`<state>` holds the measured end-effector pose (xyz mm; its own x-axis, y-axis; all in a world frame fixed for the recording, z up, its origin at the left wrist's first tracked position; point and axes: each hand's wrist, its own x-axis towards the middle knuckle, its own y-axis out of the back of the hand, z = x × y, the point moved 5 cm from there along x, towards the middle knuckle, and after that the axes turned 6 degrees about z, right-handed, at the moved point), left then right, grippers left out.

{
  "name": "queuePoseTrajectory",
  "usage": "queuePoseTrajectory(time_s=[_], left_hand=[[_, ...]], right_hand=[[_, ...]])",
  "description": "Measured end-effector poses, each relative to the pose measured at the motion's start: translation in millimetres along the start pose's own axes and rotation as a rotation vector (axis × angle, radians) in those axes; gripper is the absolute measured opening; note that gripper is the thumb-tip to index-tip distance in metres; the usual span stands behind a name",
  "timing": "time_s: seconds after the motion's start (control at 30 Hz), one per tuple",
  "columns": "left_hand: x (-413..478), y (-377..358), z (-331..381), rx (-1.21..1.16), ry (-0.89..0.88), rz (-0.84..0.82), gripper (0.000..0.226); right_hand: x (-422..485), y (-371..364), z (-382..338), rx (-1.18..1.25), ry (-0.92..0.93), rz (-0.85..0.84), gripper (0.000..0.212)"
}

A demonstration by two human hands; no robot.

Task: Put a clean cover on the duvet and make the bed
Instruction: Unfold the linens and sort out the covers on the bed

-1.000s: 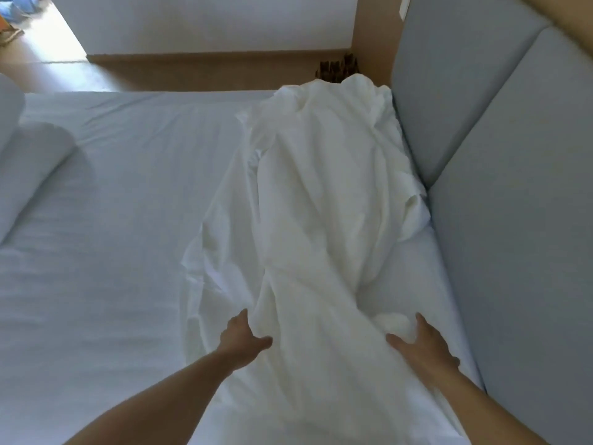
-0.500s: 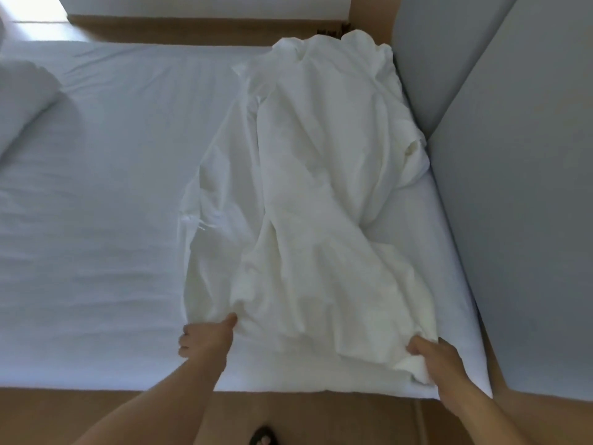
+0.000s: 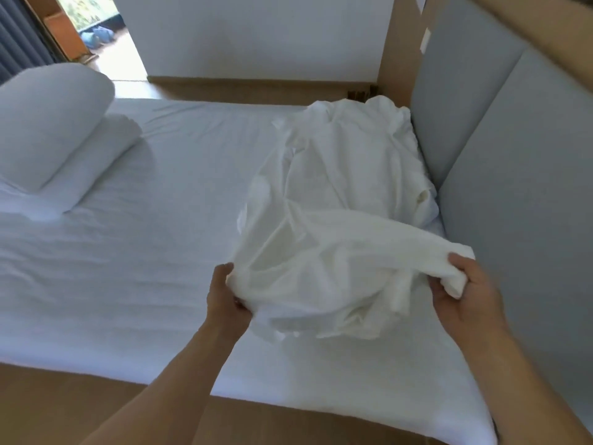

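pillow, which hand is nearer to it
Left. The left hand grips the cover mid-bed, toward the pillow; the right hand grips it beside the grey headboard, farther off.

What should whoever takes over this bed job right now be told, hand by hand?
Left hand: fingers grip the near edge of the white cover.
Right hand: fingers grip a bunched end of it, raised above the mattress.
The rest of the cover lies crumpled beside the grey headboard.
A pillow sits on a folded white bundle at far left, possibly the duvet.
Done: sheet on mattress. Left: spread cover, insert duvet, make bed.
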<state>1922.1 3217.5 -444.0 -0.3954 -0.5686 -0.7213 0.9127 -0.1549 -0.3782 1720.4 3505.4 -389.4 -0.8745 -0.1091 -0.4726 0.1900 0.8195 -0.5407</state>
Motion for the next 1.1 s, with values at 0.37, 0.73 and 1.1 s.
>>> queuePoseTrajectory(time_s=[0.37,0.73,1.1], left_hand=[[-76.4,0.6,-14.4,0.647,0.118,-0.449,0.075],[-174.8,-95.2,116.3,0.136,-0.244,-0.715,0.084],[-183.2,-106.3,57.0,0.342,-0.053,-0.583,0.076]], right_hand=[[-22.8,-27.7,2.5,-0.363,-0.022,0.031,0.012],[-59.2,-133.8,-119.3,-0.335,0.315,-0.148,0.03],[-93.6,-119.1,-77.8,-0.672,0.314,-0.179,0.015]])
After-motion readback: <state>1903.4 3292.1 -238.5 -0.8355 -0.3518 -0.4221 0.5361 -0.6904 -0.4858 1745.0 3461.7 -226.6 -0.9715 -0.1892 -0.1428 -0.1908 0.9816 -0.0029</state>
